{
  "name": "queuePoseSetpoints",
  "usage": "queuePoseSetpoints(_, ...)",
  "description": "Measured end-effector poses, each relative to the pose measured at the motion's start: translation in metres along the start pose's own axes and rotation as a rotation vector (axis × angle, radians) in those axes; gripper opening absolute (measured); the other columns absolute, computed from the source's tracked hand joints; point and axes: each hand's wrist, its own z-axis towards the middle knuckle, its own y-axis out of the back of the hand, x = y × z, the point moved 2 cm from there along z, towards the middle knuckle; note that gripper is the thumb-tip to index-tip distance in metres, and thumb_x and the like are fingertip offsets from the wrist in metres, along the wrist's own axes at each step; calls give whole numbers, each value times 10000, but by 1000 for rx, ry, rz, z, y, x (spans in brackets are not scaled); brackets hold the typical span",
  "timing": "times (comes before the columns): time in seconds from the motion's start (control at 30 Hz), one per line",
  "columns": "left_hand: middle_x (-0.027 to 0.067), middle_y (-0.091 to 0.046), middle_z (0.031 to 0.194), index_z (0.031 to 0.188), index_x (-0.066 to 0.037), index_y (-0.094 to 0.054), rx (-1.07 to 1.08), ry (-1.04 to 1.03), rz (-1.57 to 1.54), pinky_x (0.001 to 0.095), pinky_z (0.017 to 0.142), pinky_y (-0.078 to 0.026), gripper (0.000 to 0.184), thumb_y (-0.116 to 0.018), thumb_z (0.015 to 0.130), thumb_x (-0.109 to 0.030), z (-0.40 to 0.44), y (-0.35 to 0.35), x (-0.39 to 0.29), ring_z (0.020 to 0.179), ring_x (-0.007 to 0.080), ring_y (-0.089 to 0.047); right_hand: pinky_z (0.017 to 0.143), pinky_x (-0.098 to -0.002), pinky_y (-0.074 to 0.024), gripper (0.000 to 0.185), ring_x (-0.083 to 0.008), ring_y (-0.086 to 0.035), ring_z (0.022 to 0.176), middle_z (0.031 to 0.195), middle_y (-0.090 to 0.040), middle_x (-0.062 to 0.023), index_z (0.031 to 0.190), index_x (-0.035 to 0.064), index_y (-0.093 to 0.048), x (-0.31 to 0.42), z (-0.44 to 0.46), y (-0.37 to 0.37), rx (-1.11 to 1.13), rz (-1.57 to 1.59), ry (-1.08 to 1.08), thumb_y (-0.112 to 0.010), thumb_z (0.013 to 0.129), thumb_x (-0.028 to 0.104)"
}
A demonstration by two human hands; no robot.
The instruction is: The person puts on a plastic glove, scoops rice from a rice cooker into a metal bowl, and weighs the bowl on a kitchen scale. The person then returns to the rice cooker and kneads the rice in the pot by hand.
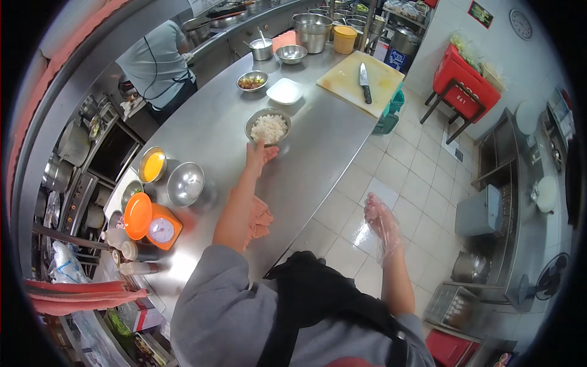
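My left hand [261, 155] is bare and reaches across the steel table to a metal bowl [250, 131] of white rice [270, 128]. Its fingers are at the near rim of that bowl and appear to grip it. A clear plastic glove covers my right hand [382, 223], held out past the table edge above the floor. The gloved fingers are curled together, and I see nothing in them. Beyond the rice stand a white square dish [285, 92] and a small bowl of brown chopped food [252, 81].
A knife [364, 82] lies on a cutting board [342, 79] at the table's far end. Left are an orange scale [164, 227], an empty metal bowl [186, 184] and a bowl of yellow liquid [152, 165]. A folded cloth [260, 218] lies nearby. Another person [160, 64] works behind the table.
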Motion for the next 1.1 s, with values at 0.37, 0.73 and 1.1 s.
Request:
queuePoseSetpoints(0.37,91,-674,871,1191,0,-573,50,-722,935,274,639,-538,244,-478,983,-86,-218,66,64,723,159,-661,809,-343,-494,288,-271,-638,865,936,-674,-155,1024,57,-686,-30,216,-254,280,-1371,694,-635,858,287)
queuePoseSetpoints(0.73,92,-668,884,1092,-5,-602,-192,-98,834,327,698,-542,181,-527,939,-66,-261,105,13,762,194,-659,947,-387,-459,285,-347,-586,1100,1128,-624,-217,1091,69,-644,-76,302,-288,-77,-1548,366,-566,832,160)
queuePoseSetpoints(1.1,154,-350,1506,1310,-121,-545,-15,-753,1750,564,1132,-166,495,-532,920,-425,-180,91,48,1412,404,-245,592,-206,-517,190,-130,-565,697,924,-591,-66,1064,87,-592,-45,255,-250,396,470,-19,-617,922,211)
